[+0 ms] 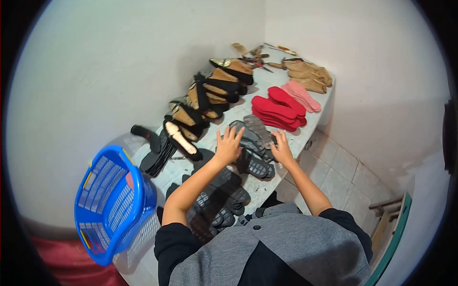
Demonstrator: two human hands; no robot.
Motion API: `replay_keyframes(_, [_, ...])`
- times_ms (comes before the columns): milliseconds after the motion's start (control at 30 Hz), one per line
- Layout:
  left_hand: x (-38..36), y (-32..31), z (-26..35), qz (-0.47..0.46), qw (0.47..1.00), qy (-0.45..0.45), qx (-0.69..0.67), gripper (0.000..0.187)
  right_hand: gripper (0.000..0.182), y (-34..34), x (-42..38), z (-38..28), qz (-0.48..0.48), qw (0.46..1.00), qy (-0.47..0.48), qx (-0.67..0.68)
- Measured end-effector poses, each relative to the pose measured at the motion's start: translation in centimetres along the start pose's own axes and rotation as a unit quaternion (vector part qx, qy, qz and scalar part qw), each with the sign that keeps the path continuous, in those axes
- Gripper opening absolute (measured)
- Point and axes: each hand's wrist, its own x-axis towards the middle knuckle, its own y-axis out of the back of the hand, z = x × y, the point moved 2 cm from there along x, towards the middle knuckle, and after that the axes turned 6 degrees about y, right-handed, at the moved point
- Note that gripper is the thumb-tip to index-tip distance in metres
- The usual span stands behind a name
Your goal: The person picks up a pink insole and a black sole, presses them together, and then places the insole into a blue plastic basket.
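Observation:
My left hand (229, 147) lies with fingers spread over the left side of a pile of dark grey shoe soles (248, 138). At the right edge of that pile is my right hand (280, 148), its fingers apart and touching or very near a lighter grey textured sole (258, 127). Just below, between my forearms, are black soles with a grid tread (260, 167). More treaded soles (221, 218) lie in a stack near my body, partly hidden by my left forearm.
Black shoes (181, 138) line the wall side. Red insoles (276, 108), pink insoles (301, 96), tan pieces (307, 76) and hand tools (260, 61) lie farther back. Black pieces (157, 151) sit near a blue basket (138, 200). A green-edged wooden frame (393, 238) stands right.

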Motion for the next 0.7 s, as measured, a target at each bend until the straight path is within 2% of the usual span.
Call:
replay_keyframes(67, [1.7, -0.9, 0.6, -0.008, 0.998, -0.062, -0.001, 0.085, 0.046, 1.2, 0.3, 0.2, 0.043, 0.999, -0.002, -0.016])
replay_keyframes(100, [3.9, -2.3, 6.2, -0.018, 0.997, -0.071, -0.028, 0.085, 0.046, 6.3, -0.9, 3.2, 0.031, 0.998, -0.043, -0.038])
replay_keyframes(133, [5.3, -2.6, 7.3, -0.018, 0.995, -0.086, -0.034, 0.085, 0.046, 7.1, -0.5, 4.1, 0.051, 0.996, -0.051, -0.050])
replay_keyframes(267, [9.9, -4.0, 11.4, -0.032, 0.990, -0.127, -0.060, 0.084, 0.046, 9.8, 1.1, 8.9, 0.095, 0.990, -0.077, -0.072])
replay_keyframes(500, [15.5, -6.9, 15.9, -0.068, 0.979, -0.173, -0.082, 0.085, 0.044, 12.2, 4.6, 16.9, 0.118, 0.976, -0.141, -0.119])
replay_keyframes(600, [17.9, -7.9, 17.1, -0.093, 0.974, -0.178, -0.108, 0.086, 0.048, 12.3, 6.5, 20.4, 0.095, 0.967, -0.165, -0.171])
replay_keyframes(700, [19.4, -9.0, 18.0, -0.079, 0.974, -0.187, -0.097, 0.086, 0.054, 12.2, 8.5, 24.0, 0.061, 0.955, -0.181, -0.226])
